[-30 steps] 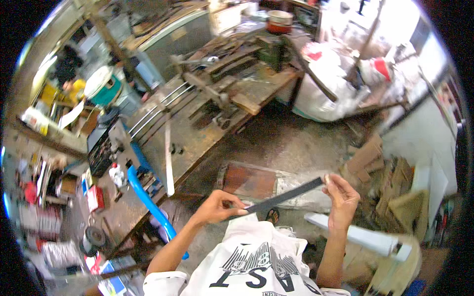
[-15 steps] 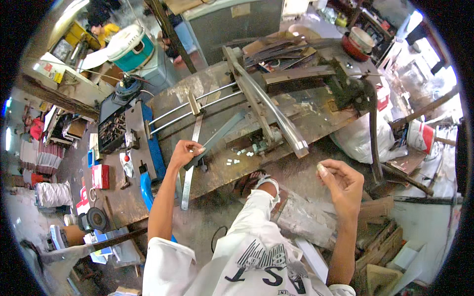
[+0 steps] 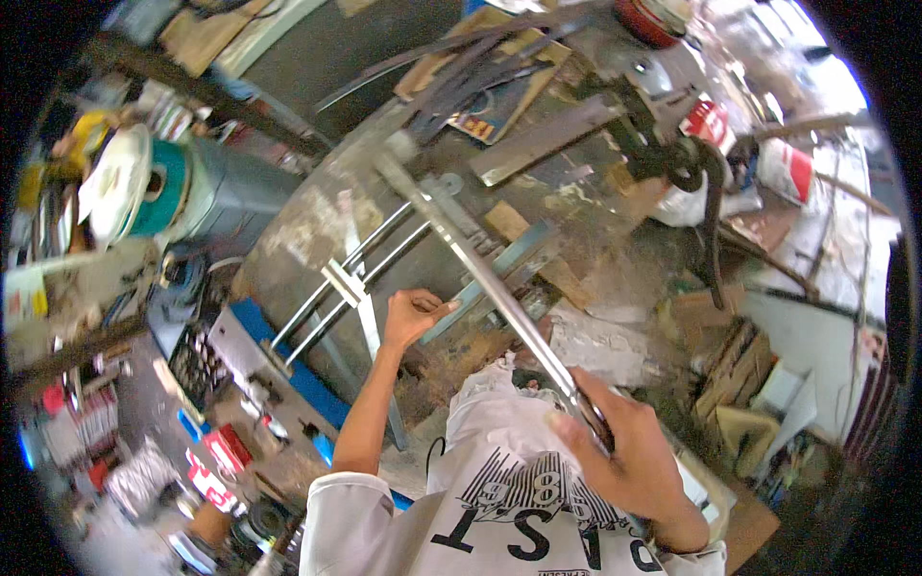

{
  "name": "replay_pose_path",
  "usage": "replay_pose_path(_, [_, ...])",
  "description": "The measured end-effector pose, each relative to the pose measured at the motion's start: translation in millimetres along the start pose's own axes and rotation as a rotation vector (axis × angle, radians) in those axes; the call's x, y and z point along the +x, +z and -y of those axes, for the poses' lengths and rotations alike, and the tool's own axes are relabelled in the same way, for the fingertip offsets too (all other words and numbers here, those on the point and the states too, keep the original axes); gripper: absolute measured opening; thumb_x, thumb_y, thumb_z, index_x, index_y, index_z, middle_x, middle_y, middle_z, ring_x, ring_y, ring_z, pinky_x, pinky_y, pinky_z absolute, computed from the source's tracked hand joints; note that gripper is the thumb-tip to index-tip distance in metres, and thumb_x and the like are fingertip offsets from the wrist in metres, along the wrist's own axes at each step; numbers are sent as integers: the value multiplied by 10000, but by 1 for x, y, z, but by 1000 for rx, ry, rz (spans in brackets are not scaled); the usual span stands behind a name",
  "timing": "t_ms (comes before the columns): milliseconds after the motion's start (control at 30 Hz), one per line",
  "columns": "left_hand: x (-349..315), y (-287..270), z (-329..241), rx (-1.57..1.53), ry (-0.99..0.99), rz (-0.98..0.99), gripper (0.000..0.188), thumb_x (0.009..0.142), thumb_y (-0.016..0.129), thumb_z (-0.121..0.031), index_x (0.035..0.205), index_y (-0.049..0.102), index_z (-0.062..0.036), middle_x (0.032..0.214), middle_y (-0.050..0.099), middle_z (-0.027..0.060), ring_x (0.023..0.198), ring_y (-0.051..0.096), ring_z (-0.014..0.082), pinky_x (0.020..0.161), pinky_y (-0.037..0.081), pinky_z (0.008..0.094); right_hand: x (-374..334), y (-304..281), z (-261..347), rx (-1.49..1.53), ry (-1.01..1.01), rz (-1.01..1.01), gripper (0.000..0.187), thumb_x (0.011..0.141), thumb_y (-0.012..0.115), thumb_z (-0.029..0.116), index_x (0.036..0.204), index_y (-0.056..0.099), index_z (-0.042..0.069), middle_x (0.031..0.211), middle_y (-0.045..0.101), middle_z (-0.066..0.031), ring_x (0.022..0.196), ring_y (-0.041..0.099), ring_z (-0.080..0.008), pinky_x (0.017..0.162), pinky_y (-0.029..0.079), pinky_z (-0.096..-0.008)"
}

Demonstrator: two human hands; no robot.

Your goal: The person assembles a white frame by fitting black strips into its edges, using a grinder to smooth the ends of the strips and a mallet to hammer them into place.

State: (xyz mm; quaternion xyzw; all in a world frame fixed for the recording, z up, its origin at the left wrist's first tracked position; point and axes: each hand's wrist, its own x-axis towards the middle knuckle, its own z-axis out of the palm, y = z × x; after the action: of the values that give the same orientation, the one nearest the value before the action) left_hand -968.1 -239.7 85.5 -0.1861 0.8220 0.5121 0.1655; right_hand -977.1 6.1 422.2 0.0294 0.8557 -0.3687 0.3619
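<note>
The left hand (image 3: pixel 420 315) has its thumb and forefinger pinched together on the near end of the grey strip (image 3: pixel 519 252), which slants away over the tabletop (image 3: pixel 312 216) and passes beneath the long metal bar (image 3: pixel 523 331). The right hand (image 3: pixel 626 449), blurred, has its fingers curled round the near end of that bar; whether the bar touches the strip cannot be told. Good handling here probably means a light, steady pinch with the strip flat, so it neither twists nor slides as the bar bears on it. The left fingers sit near the bar's crossing, so they are best held well to the side of it. A grip at the bar's very end should give the most leverage; smooth, even pressure seems wiser than a jerk.
</note>
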Motion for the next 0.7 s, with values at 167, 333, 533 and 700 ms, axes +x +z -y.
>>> replay_pose_path(167, [18, 27, -6, 147, 188, -36, 427, 686, 869, -382, 617, 692, 0, 459, 570, 70, 405, 516, 150, 504, 438, 317, 1, -11, 25, -43, 62, 125, 556, 917, 654, 259, 1332, 402, -12, 963, 642, -289, 709, 673, -445, 600, 563, -466])
replay_pose_path(333, [24, 46, 55, 71, 240, -79, 496, 709, 858, -382, 519, 567, -28, 439, 523, 52, 402, 518, 171, 547, 457, 347, 6, -12, 46, 66, 361, 69, 308, 949, 607, 243, 1114, 621, -16, 835, 643, -244, 667, 637, -403, 583, 482, -442])
replay_pose_path(533, [22, 44, 11, -285, 288, -95, 412, 703, 866, -239, 539, 530, -67, 491, 506, 40, 458, 424, 135, 472, 375, 328, 9, -14, 45, 68, 353, 64, 222, 897, 661, 89, 1092, 620, -8, 787, 641, -221, 599, 640, -326, 527, 474, -392])
replay_pose_path(700, [25, 32, 8, 60, 150, 3, 438, 634, 922, -308, 535, 581, -52, 514, 574, 30, 481, 470, 143, 513, 400, 307, 16, -18, 52, 50, 408, 129, 209, 887, 672, 81, 1067, 628, -16, 780, 648, -203, 590, 625, -300, 535, 477, -365])
